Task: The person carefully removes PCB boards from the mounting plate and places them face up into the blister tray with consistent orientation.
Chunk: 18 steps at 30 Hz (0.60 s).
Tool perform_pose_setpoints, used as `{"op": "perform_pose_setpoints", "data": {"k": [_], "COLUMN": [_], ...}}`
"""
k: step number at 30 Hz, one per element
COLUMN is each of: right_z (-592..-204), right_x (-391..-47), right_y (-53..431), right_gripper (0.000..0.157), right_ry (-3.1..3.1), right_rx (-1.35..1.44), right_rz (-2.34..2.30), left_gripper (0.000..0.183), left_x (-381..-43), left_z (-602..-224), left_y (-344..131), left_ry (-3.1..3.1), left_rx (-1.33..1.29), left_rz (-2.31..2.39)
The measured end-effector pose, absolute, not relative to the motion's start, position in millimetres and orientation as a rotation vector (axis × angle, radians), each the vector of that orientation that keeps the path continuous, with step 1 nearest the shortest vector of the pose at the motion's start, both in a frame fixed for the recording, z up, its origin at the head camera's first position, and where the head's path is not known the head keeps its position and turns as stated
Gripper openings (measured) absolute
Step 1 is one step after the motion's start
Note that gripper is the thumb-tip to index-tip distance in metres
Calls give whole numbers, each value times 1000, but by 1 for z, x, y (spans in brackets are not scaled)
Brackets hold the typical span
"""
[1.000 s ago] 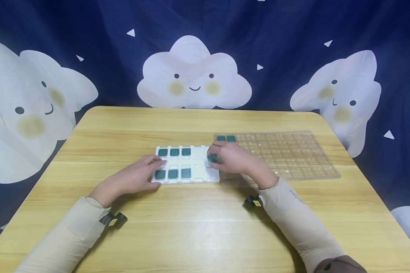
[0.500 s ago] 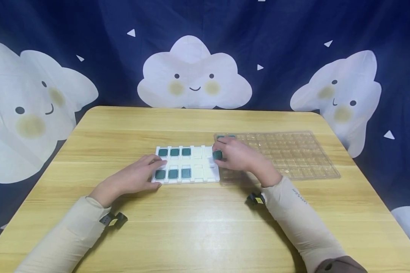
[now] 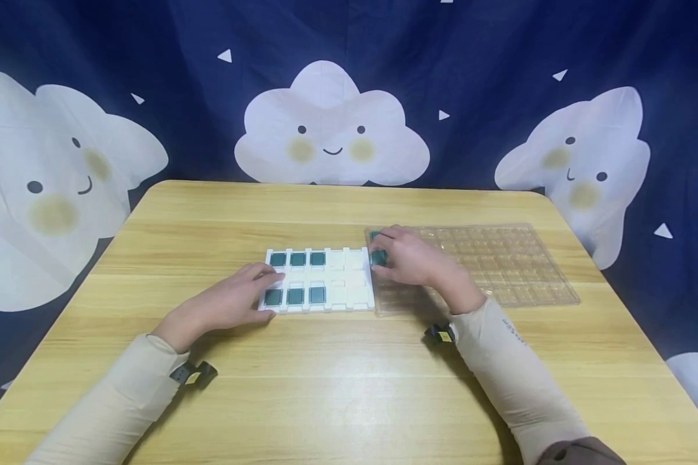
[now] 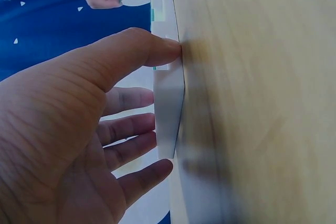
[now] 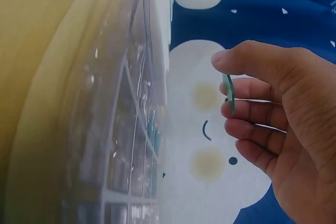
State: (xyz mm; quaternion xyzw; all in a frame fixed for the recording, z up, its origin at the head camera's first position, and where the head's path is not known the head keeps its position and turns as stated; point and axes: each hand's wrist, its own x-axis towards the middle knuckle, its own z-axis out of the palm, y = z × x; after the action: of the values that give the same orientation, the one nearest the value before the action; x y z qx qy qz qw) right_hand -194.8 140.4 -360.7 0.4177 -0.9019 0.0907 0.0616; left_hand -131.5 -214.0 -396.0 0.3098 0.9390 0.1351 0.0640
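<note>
In the head view a white tray [image 3: 355,279] lies mid-table, with several green square chips [image 3: 298,259] in its left and middle pockets. My left hand [image 3: 232,298] holds the tray's left end. In the left wrist view its thumb presses the near side wall, with the fingers bent against the tray. My right hand [image 3: 410,256] pinches one green chip [image 5: 229,95] between thumb and fingers, above the left edge of a clear plastic tray [image 3: 500,265]. In the right wrist view that chip is edge-on and apart from the clear tray.
The clear tray has many small pockets and adjoins the white tray's right end. Another green chip [image 3: 375,234] sits in its far left corner, partly hidden by my right hand. Beneath everything is a wooden table [image 3: 349,387], with a cloud-print curtain [image 3: 471,64] behind.
My right hand has carried the chip from above the white tray's right end, rightward and away, to over the clear tray's left edge. My left hand has stayed put.
</note>
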Motion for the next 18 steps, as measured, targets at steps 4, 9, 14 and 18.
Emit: {"op": "perform_pose_setpoints", "data": {"k": [4,9,14,18], "right_z": [-361,-359,-359,-360], "right_x": [-198,-203,-207,-209], "right_y": [147,155,161,165], "right_gripper": [33,34,35,37], "right_ry": [-2740,-2767,-2814,-2865], "right_rx": [1223,1168,1141,1106], "right_rz": [310,352,380,401], "left_gripper": [74,74,74,74], "left_x": [-131,-131,-131,-132], "left_z": [-396,-396,-396,-397], "left_y": [-214,-215,-215,-215], "left_ry": [2831,2830,2832,2829], "left_rx": [935,935,932,927], "left_rz": [409,407,412,408]}}
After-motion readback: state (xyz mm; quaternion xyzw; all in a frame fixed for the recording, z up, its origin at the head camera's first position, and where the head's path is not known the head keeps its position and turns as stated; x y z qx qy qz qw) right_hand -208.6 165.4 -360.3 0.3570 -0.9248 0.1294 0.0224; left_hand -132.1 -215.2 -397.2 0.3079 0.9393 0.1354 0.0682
